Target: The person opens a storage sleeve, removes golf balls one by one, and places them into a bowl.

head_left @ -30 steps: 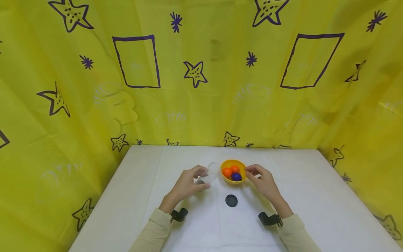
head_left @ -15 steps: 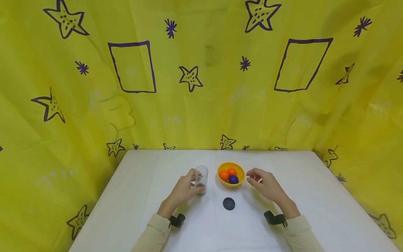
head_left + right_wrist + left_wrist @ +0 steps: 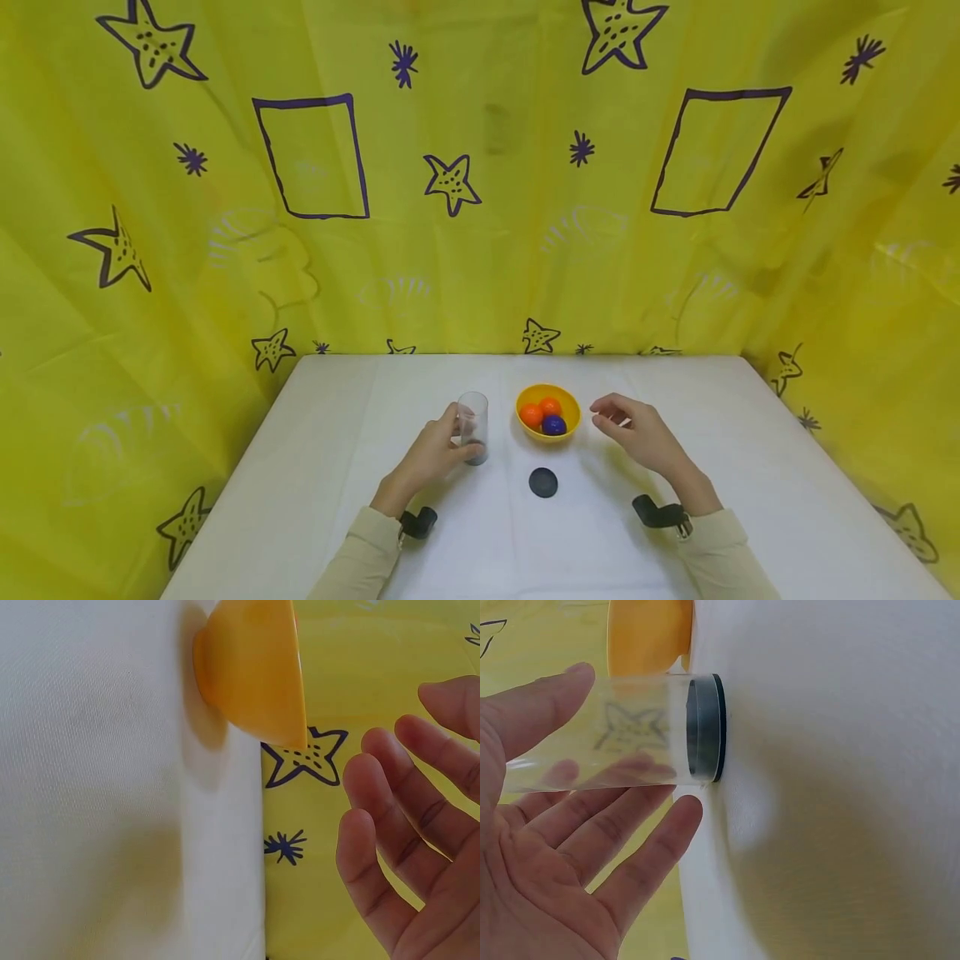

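Note:
My left hand point(image 3: 433, 450) is around a clear tube point(image 3: 473, 429) with a black bottom. The tube stands upright, its black end at the table surface. In the left wrist view the thumb point(image 3: 547, 705) lies along one side, and several fingers show through the clear wall. A yellow bowl point(image 3: 255, 675) holds two orange balls point(image 3: 531, 415) and a dark blue ball point(image 3: 554, 426). Just right of the bowl, my right hand point(image 3: 637, 429) hovers with loosely bent fingers, holding nothing.
A flat black disc point(image 3: 543, 482) lies on the white table point(image 3: 360, 400), in front of the bowl. Yellow curtains point(image 3: 480, 275) printed with stars hang along the back and both sides. Each wrist wears a small black camera point(image 3: 658, 512).
The tube has gone from tilted toward the bowl to upright, farther left, with my left hand. My right hand has drawn slightly away from the bowl's rim. The head view has shifted a little.

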Motion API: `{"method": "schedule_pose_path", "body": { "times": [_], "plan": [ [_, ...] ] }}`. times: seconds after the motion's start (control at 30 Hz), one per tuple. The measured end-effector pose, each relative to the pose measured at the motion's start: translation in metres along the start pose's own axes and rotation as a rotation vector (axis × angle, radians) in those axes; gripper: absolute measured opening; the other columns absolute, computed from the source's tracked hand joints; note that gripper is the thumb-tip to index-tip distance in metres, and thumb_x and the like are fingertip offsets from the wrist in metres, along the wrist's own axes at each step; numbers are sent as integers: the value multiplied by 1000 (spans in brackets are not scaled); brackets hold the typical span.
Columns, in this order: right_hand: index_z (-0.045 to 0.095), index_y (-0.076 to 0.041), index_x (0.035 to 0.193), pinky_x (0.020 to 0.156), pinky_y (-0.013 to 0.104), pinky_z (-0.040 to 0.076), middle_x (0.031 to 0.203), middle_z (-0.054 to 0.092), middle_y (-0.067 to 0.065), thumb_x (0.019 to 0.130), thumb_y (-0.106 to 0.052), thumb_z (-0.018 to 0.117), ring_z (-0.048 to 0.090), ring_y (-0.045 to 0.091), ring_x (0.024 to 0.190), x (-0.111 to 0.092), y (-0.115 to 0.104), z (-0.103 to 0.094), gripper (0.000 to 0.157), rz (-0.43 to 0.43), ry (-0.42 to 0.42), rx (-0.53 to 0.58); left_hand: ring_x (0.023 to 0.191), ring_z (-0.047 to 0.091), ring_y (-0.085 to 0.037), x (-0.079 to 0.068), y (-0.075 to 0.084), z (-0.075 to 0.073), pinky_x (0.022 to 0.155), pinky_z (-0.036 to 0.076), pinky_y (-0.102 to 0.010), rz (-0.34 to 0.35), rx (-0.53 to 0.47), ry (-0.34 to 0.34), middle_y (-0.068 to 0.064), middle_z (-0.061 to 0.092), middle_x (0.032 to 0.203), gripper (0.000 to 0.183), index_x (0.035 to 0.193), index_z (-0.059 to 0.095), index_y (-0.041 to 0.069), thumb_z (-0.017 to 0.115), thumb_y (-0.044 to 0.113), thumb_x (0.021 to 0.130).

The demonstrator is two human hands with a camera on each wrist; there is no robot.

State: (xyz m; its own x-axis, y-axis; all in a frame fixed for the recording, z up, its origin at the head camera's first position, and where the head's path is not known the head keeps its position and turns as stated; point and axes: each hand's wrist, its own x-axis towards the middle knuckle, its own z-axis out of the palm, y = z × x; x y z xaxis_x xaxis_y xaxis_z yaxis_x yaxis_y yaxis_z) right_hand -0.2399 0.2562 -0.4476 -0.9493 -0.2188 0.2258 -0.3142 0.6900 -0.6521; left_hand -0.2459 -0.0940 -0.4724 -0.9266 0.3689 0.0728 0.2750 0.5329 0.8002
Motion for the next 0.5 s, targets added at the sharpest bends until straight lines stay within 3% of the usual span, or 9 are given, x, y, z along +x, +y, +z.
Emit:
{"method": "schedule_pose_path", "body": {
  "times": [0.3, 0.5],
  "plan": [
    [64, -19, 107, 73, 24, 49, 89, 65, 0, 94, -32, 61, 56, 14, 82, -1, 4, -2, 19, 28, -14, 15, 112, 60, -32, 0, -6, -3, 93, 50, -49, -49, 30, -80, -18, 63, 123, 51, 119, 44, 15, 73, 38, 84],
    [64, -17, 108, 73, 25, 49, 91, 66, 2, 95, -31, 60, 57, 13, 82, 0, 6, -5, 19, 6, -5, 12, 118, 57, -31, -4, -4, -19, 97, 46, -48, -39, 168, -153, -20, 58, 131, 67, 135, 42, 9, 76, 33, 82]
  ]
}}
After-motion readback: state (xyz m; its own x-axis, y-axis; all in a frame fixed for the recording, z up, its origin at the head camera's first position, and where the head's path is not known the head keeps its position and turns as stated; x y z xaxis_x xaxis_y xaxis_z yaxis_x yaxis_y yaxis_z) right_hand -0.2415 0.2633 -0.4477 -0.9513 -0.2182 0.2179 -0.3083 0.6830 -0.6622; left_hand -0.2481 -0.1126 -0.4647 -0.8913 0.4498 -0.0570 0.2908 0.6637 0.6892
